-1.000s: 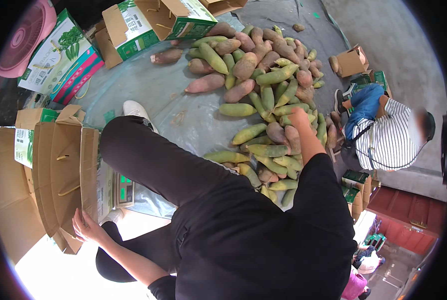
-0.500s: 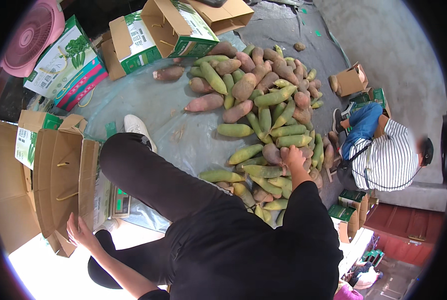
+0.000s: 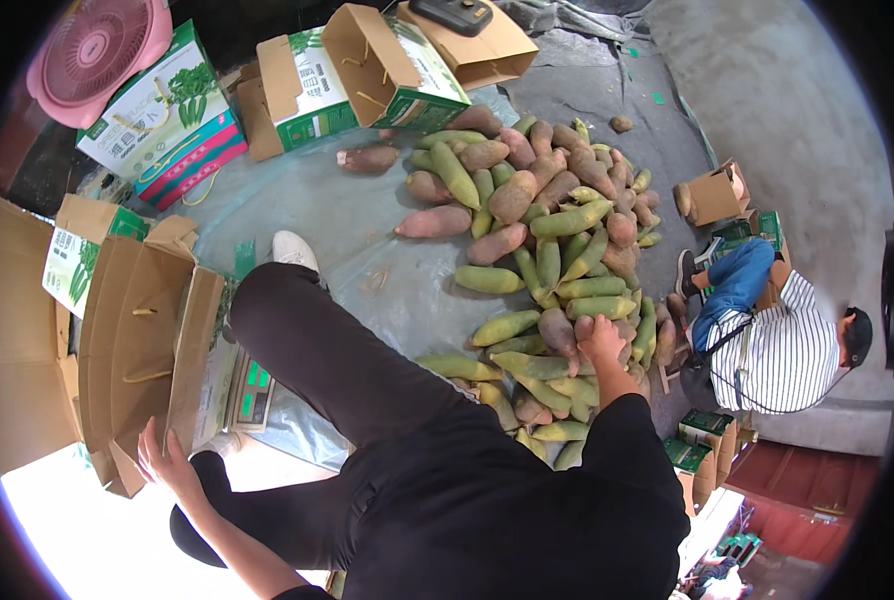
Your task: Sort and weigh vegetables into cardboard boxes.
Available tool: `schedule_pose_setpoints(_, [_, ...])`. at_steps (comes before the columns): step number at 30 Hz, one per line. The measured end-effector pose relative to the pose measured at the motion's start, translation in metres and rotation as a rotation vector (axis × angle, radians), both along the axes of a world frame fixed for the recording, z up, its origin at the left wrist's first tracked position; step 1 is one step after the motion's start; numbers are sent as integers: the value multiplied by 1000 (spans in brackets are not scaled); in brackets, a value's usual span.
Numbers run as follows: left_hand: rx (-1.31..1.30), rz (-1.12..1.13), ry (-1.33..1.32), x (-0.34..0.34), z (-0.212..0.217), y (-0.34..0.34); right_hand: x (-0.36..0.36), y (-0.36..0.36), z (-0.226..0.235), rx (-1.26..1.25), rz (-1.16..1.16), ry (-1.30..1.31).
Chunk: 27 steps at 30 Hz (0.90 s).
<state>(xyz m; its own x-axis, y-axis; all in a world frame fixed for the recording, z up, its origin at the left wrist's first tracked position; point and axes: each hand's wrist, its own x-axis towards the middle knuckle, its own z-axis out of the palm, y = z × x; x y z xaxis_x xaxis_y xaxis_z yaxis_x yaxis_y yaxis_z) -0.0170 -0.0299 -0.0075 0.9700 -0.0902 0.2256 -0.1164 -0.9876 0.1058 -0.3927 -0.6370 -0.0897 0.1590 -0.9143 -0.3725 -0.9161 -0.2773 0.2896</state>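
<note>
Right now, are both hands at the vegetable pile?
No, only the right hand is at the vegetable pile; the left hand is beside the open carton.

right fingers [image 3: 584, 327]: grip unclear | pink grille [image 3: 101, 47]: top cut off | black device [image 3: 451, 13]: cut off

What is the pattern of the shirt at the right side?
The shirt is white with dark stripes; the head view shows it best.

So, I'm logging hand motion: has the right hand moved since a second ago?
Yes: the right hand has come back toward the wearer's torso, judged against the green radish jutting from the left side of the radish pile.
</note>
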Motion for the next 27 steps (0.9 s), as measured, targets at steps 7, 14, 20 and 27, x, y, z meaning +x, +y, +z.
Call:
schedule_pose_setpoints(7, [-95, 7, 14, -5, -11, 6, 26, -21, 13, -83, -54, -417])
schedule_pose_setpoints(14, [-64, 38, 9, -8, -17, 15, 116, -59, 28, -24, 62, -1158])
schedule_pose_setpoints(20, [-154, -21, -6, -11, -4, 1, 240, -3, 83, 463, 232, -1581])
schedule_pose_setpoints(27, [-242, 49, 59, -20, -5, 0, 359, 124, 167, 763, 560, -1749])
